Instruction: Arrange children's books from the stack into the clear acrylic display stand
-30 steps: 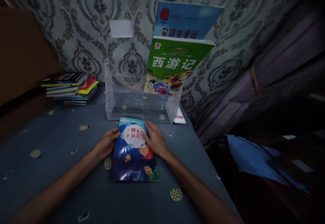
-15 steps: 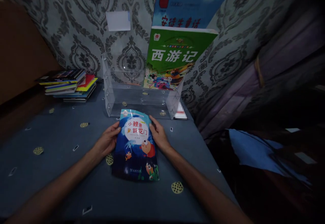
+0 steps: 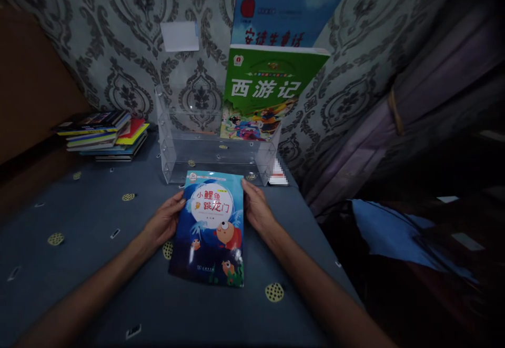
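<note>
- Patterned grey damask wallpaper (image 3: 130, 32) backs a dim corner, with a white note (image 3: 179, 36) stuck on it and a purple curtain (image 3: 426, 90) hanging to the right.
- Below it spreads a blue-grey tabletop (image 3: 90, 264) dotted with small yellow motifs.
- At the wall stands a clear acrylic rack (image 3: 215, 153); a green book (image 3: 268, 92) stands in its right side, and a blue book (image 3: 284, 19) stands upright behind that one.
- Far left, a stack of books (image 3: 104, 135) lies flat, well apart from the rack.
- Just in front of the rack lies the dark blue picture book (image 3: 211, 227), cover up, its top edge near the rack's front lip and seemingly raised a little.
- The left hand (image 3: 163, 221) grips the book's left edge, its fingers closed on the cover.
- The right hand (image 3: 258, 211) clasps the right edge in the same way, thumb on top.
- Judging by this grip, the step in hand is the pick-up of the book with both hands.
- A likely next move is to tip the book upright and slide it into a free slot at the front; that would call for a steady two-sided hold and enough height for the bottom edge to clear the front lip.
</note>
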`<control>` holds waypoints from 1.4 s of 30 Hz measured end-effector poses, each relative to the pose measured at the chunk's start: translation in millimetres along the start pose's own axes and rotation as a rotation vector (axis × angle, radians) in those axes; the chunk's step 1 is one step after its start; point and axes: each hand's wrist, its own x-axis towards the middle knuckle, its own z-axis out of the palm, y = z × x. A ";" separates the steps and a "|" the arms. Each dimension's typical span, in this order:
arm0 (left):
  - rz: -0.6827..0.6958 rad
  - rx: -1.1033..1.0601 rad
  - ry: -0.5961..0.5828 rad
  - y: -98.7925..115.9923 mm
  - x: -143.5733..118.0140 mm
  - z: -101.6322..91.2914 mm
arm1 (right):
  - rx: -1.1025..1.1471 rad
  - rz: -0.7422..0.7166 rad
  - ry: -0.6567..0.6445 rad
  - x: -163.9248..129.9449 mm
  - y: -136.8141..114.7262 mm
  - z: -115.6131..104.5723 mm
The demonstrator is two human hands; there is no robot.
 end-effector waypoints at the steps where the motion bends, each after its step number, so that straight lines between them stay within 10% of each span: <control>1: -0.001 0.008 -0.001 -0.3 -0.2 0.4 | 0.004 -0.009 -0.003 0.2 -2.0 -0.3; 13: -0.025 0.035 -0.038 -1.2 -1.8 0.6 | 0.140 0.142 -0.128 1.0 -4.1 -5.0; 20: -0.094 0.155 -0.018 7.0 -3.7 -4.5 | -0.169 0.159 -0.177 -12.2 1.5 -15.0; 26: -0.068 0.178 -0.031 16.7 -8.4 4.6 | -0.414 0.348 -0.591 -45.0 -13.4 -28.0; 34: 0.331 0.382 -0.024 46.4 -20.9 29.7 | -0.747 -0.247 -0.585 -70.7 -78.6 1.4; 42: 0.332 0.681 0.067 22.1 -35.2 -24.6 | -0.940 -0.376 -0.459 -101.7 -62.5 -15.2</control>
